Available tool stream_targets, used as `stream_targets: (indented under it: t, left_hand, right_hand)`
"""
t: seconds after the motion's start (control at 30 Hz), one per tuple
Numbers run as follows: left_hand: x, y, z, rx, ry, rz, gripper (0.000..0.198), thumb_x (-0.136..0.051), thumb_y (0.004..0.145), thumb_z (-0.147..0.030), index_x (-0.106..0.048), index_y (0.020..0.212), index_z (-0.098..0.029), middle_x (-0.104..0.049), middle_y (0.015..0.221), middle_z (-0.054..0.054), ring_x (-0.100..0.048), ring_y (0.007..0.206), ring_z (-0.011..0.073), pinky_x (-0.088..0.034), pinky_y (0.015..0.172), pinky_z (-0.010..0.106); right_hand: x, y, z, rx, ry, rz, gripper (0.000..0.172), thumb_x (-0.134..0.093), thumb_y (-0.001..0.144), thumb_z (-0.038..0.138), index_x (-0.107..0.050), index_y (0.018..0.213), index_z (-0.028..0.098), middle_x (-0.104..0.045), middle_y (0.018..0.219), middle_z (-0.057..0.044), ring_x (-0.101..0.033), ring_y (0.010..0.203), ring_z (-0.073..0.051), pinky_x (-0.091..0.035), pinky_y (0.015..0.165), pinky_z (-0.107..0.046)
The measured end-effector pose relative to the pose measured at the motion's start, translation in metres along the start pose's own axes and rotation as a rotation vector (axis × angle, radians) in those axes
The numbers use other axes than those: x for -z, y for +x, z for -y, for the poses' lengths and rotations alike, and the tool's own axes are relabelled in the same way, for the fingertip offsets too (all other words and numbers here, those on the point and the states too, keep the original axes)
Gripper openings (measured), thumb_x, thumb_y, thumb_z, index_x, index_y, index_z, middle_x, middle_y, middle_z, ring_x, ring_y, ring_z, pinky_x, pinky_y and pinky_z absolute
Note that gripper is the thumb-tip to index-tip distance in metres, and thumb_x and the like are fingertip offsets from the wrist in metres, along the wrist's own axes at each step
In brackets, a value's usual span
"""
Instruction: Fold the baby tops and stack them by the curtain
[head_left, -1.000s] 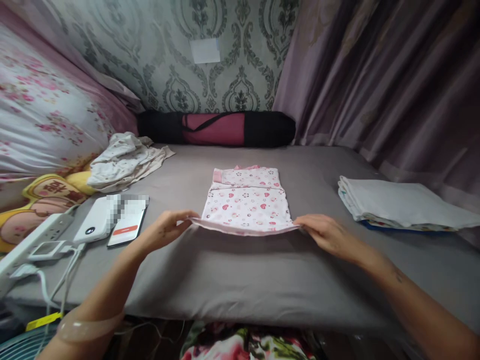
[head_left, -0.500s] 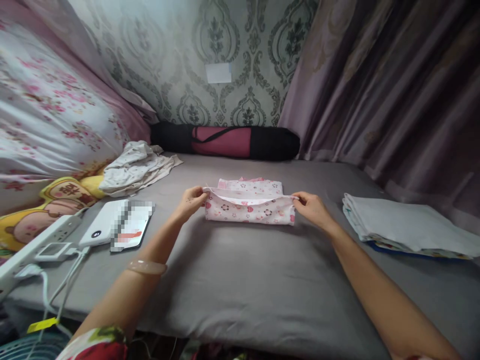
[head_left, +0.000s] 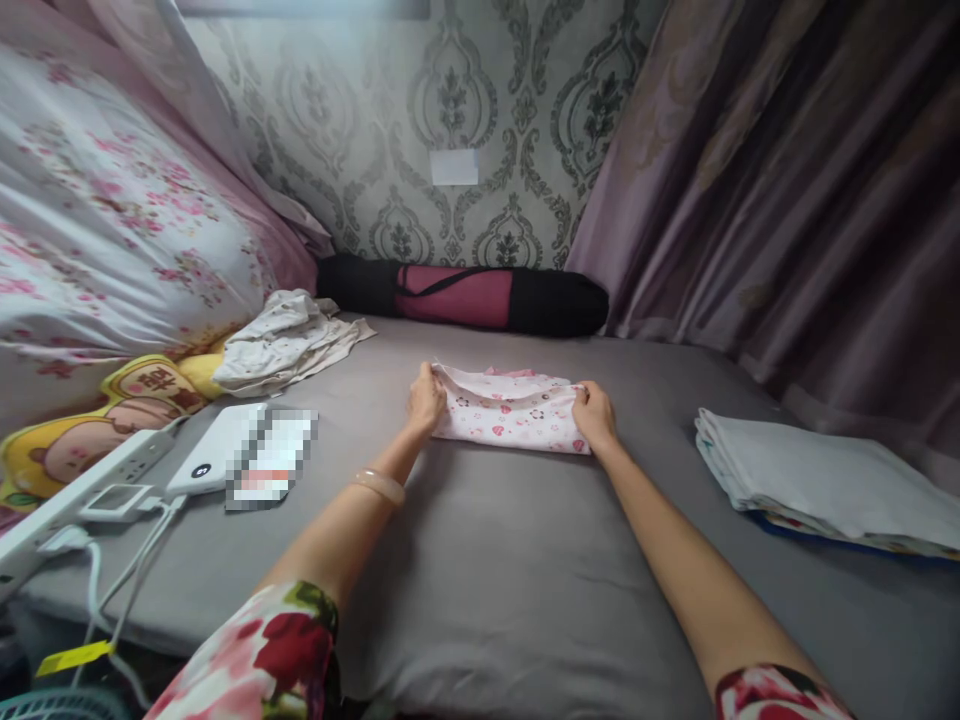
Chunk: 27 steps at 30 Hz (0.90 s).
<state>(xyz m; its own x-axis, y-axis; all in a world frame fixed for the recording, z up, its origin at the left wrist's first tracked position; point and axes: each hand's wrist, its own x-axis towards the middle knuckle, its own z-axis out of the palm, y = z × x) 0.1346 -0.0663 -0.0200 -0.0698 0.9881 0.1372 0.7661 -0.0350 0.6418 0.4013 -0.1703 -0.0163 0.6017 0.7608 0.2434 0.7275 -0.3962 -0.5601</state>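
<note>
Head cam, pink-print cloth [head_left: 506, 425] btwn L hand [head_left: 427, 398] & R hand [head_left: 596, 413], each grip pinching an upper corner, arms [head_left: 667, 545] stretched fwd over grey sheet [head_left: 510, 570].

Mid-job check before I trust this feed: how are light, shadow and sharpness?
Head view: pale light washes the top of the grey damask-patterned wallpaper; the mauve fabric curtain falls dark. Head view: soft shadow on the grey bedsheet beside the left forearm; the folded white, pink-printed cloth looks slightly soft, print readable. Head view: blocky pixelation hides detail beside the white rectangular device.
</note>
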Motion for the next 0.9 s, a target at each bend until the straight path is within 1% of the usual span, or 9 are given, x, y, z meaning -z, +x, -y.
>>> stream_targets:
  t: [0.13, 0.2, 0.37, 0.5, 0.67, 0.73, 0.83, 0.9]
  left_hand:
    - [-0.006, 0.0, -0.002, -0.094, 0.136, 0.0, 0.033, -0.023, 0.1, -0.034, -0.047, 0.12, -0.023, -0.068, 0.102, 0.011, -0.066, 0.089, 0.0249, -0.043, 0.072, 0.031]
    - [-0.009, 0.004, -0.001, -0.11, 0.172, 0.006, 0.034, -0.021, 0.101, -0.035, -0.046, 0.121, -0.022, -0.069, 0.102, 0.011, -0.066, 0.09, 0.0247, -0.042, 0.073, 0.03]
    - [-0.015, 0.017, 0.0, -0.054, 0.205, 0.009, 0.039, -0.018, 0.101, -0.036, -0.045, 0.122, -0.018, -0.07, 0.102, 0.015, -0.067, 0.093, 0.0279, -0.043, 0.074, 0.032]
    - [-0.018, 0.024, 0.0, -0.061, 0.205, 0.033, 0.04, -0.018, 0.101, -0.037, -0.046, 0.122, -0.017, -0.071, 0.1, 0.015, -0.068, 0.093, 0.0298, -0.045, 0.073, 0.034]
    - [-0.026, 0.031, 0.001, -0.033, 0.222, 0.055, 0.041, -0.021, 0.101, -0.038, -0.047, 0.123, -0.016, -0.071, 0.102, 0.017, -0.068, 0.096, 0.0291, -0.046, 0.074, 0.034]
    - [-0.028, 0.034, 0.002, -0.016, 0.227, 0.053, 0.042, -0.022, 0.1, -0.039, -0.051, 0.12, -0.015, -0.07, 0.106, 0.018, -0.068, 0.098, 0.0287, -0.047, 0.076, 0.034]
    - [-0.027, 0.041, 0.001, 0.066, 0.226, 0.085, 0.043, -0.026, 0.099, -0.039, -0.059, 0.11, -0.014, -0.068, 0.112, 0.02, -0.066, 0.104, 0.0295, -0.047, 0.078, 0.034]
    - [-0.026, 0.046, 0.0, 0.117, 0.226, 0.115, 0.041, -0.031, 0.097, -0.038, -0.064, 0.103, -0.014, -0.068, 0.112, 0.02, -0.065, 0.105, 0.0305, -0.048, 0.077, 0.034]
  right_hand:
    - [-0.002, -0.002, 0.003, 0.024, -0.121, 0.014, 0.038, -0.032, 0.1, 0.029, -0.056, 0.128, 0.021, -0.07, 0.105, -0.012, -0.065, 0.093, -0.023, -0.045, 0.079, -0.031]
    - [-0.005, 0.0, 0.002, 0.025, -0.172, 0.014, 0.039, -0.029, 0.101, 0.032, -0.054, 0.13, 0.021, -0.07, 0.102, -0.012, -0.066, 0.09, -0.024, -0.044, 0.077, -0.031]
    - [-0.013, 0.014, 0.001, 0.034, -0.264, 0.018, 0.04, -0.026, 0.102, 0.033, -0.051, 0.129, 0.018, -0.071, 0.099, -0.014, -0.067, 0.089, -0.025, -0.044, 0.074, -0.032]
    - [-0.019, 0.024, 0.001, 0.039, -0.292, 0.041, 0.04, -0.024, 0.102, 0.034, -0.049, 0.128, 0.017, -0.071, 0.098, -0.014, -0.068, 0.09, -0.026, -0.045, 0.074, -0.032]
    - [-0.025, 0.03, -0.002, -0.004, -0.287, 0.106, 0.039, -0.025, 0.102, 0.034, -0.051, 0.125, 0.017, -0.07, 0.1, -0.016, -0.068, 0.094, -0.026, -0.046, 0.077, -0.034]
    - [-0.027, 0.032, -0.004, -0.024, -0.285, 0.128, 0.039, -0.027, 0.101, 0.034, -0.053, 0.124, 0.017, -0.07, 0.101, -0.017, -0.068, 0.096, -0.026, -0.046, 0.08, -0.034]
    - [-0.029, 0.039, -0.008, -0.072, -0.275, 0.179, 0.039, -0.03, 0.1, 0.032, -0.058, 0.121, 0.015, -0.07, 0.105, -0.018, -0.066, 0.102, -0.027, -0.046, 0.085, -0.035]
    - [-0.029, 0.045, -0.009, -0.111, -0.261, 0.213, 0.039, -0.033, 0.098, 0.031, -0.061, 0.119, 0.014, -0.069, 0.109, -0.019, -0.065, 0.106, -0.027, -0.046, 0.086, -0.034]
